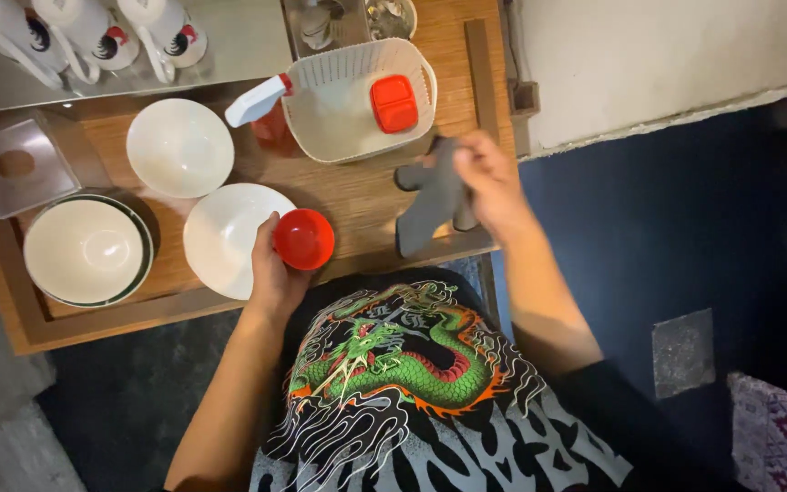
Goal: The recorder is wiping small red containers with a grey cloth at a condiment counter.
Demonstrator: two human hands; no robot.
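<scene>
Your left hand (pixel 272 273) grips a small red bowl (pixel 303 239) at the front of the wooden tray (pixel 357 196), just right of a white plate (pixel 227 237). Your right hand (pixel 489 182) clutches a grey cloth (pixel 430 202) on the tray, just in front of the white basket (pixel 339 114) holding a red lid (pixel 394 103).

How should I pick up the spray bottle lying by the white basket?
Probably take the spray bottle by its white neck, just behind the nozzle, coming from above. It lies tilted against the basket, with the white head sticking out toward the bowl, so that part is free. Its reddish body is partly tucked beside the basket wall, harder to get fingers around.
</scene>
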